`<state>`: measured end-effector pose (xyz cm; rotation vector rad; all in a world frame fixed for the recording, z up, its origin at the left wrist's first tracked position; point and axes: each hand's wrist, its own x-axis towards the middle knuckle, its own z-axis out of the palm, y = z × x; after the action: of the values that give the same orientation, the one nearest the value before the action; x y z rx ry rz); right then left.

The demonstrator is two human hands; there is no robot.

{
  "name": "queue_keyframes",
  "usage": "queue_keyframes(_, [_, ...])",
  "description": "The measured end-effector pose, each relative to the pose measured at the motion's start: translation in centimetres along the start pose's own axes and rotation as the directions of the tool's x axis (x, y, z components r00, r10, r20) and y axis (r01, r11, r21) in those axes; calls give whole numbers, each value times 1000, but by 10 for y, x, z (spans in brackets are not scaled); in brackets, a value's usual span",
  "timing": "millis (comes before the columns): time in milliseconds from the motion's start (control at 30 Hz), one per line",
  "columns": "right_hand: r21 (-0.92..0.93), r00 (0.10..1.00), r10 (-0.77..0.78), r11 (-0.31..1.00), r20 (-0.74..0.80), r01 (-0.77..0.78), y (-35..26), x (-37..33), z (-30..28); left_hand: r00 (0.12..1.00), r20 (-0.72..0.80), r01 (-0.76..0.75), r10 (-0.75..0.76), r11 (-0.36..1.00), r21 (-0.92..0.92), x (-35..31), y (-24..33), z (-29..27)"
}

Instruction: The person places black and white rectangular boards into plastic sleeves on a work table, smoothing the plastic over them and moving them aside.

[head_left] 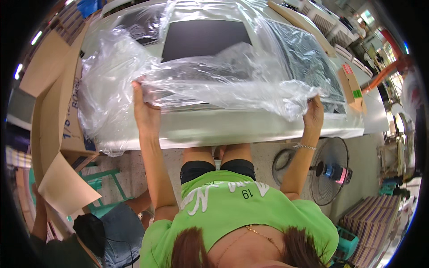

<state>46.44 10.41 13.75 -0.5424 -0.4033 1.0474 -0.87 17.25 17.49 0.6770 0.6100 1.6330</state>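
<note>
A clear plastic sheet (223, 89), crumpled and shiny, stretches between my two hands over the near part of the table. My left hand (147, 109) is closed on its left part, thumb up. At the right end my right hand (314, 111) pinches the edge of the plastic with bent fingers. Behind and partly beneath the plastic lies a dark flat panel (205, 38), its far part bare and its near part covered. More loose plastic is bunched to the left of my left hand.
A dark plastic-wrapped panel (304, 53) lies at the right, another wrapped panel (140, 22) at the far left. An open cardboard box (49, 116) stands left of the table (250, 127). A small carton (353, 87) sits at the right edge. A fan (330, 172) stands below; a seated person is lower left.
</note>
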Motion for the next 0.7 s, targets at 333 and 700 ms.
queue_keyframes(333, [-783,819,-503,377,275,494,19,-53,131,999,6,-47,48,965,258,-27,7,44])
queue_keyframes(700, [-726,754,264,575,601,377,120,-112,248,938,308,-309,156,780,544,-53,23,88])
